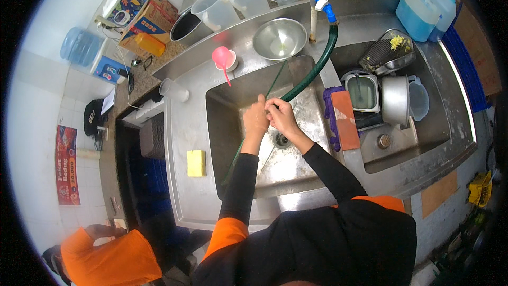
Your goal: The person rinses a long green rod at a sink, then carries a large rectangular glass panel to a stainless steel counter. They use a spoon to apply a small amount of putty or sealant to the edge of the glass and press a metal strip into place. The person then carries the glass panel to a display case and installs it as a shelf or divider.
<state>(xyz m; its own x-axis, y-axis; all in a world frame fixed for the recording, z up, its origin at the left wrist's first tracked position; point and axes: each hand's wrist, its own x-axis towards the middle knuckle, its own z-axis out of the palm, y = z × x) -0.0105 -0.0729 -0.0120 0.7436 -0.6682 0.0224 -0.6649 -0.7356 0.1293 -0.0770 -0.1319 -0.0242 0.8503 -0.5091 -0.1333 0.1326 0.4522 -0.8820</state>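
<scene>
The bare left hand (255,118) and bare right hand (283,119) are together, fingers touching, above a rectangular stainless-steel basin (307,172); whether anything is clamped between them, I cannot tell; the thick dark-green flexible hose (324,58) comes down from beyond and to the right, its lower part passing just beside or behind the right hand; contact there is unclear.

Left of the hands and nearer the body lies a rectangular yellow sponge (196,163); beyond them are a pink plastic ladle (222,56) and a round shiny metal bowl (280,39); just right sits an oblong orange-pink block (345,122) against purple cloth (330,119).

Writing shows mostly far left of the hands: a red poster (67,164) with pale lettering, a black cap (94,116) with white letters, and, farther beyond, a printed brown-and-orange cardboard carton (151,24); well right, translucent jugs (418,13) contain blue liquid.
</scene>
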